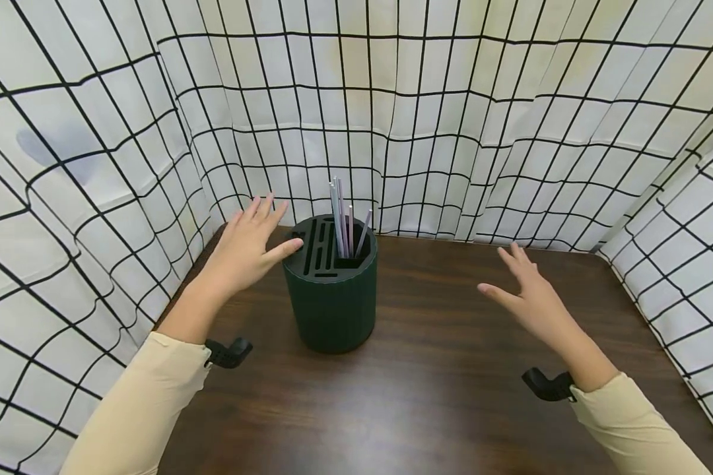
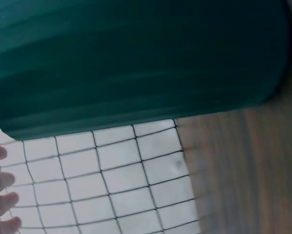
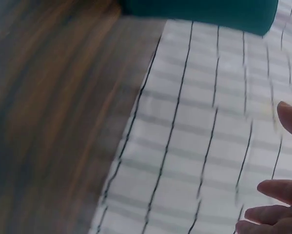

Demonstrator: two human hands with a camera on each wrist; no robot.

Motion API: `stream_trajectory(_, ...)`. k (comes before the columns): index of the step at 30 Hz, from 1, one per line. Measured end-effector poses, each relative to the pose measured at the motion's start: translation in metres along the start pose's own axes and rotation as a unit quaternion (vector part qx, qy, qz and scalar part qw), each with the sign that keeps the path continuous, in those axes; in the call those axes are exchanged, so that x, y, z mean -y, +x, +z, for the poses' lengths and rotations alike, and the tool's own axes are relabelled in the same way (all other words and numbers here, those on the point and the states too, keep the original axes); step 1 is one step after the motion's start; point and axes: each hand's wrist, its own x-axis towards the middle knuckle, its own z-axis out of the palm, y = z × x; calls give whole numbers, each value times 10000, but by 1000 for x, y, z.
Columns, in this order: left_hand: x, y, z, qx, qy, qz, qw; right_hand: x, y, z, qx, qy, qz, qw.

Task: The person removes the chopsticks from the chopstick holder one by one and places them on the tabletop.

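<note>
A dark green, round knife block (image 1: pixel 331 307) stands upright on the table, with long slots in its black top. Several thin, pale grey and lilac sticks (image 1: pixel 342 224) lean in its square opening on the right side. My left hand (image 1: pixel 246 247) is held beside the block with fingers spread, and its thumb overlaps the slotted top in the head view. In the left wrist view the block's green side (image 2: pixel 136 63) fills the upper part, fingertips (image 2: pixel 0 183) at lower left. My right hand (image 1: pixel 531 297) hovers to the right, apart from the block, fingers extended and holding nothing.
The dark brown wooden table (image 1: pixel 428 396) runs beneath both arms. White cloth with a black grid (image 1: pixel 428 112) rises along the back and both sides. A black wrist mount sits on the left wrist (image 1: pixel 228 353) and another on the right wrist (image 1: pixel 548 384).
</note>
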Motion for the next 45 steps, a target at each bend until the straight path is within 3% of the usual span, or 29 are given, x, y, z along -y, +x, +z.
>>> stream_trajectory(6, -16, 5, 1, 289, 167, 254, 9991, 39, 20, 8, 48, 45, -495, 9988)
stream_trajectory(16, -28, 7, 9, 483, 418, 541, 9965, 88, 43, 33, 210, 403, -1199, 9917)
stream_trajectory(26, -35, 10, 12, 606, 457, 470, 9960, 124, 69, 46, 3, 862, -1704, 9816)
stream_trajectory(34, -38, 6, 19, 832, 117, 529, 9951, 138, 79, 62, -254, 1676, -1621, 9721)
stream_trajectory(39, -36, 5, 23, 858, -11, 669, 9941, 143, 84, 71, -404, 2321, -1458, 9609)
stream_trajectory(45, -34, 3, 28, 721, 30, 719, 9948, 150, 91, 77, -664, 2338, -1484, 9586)
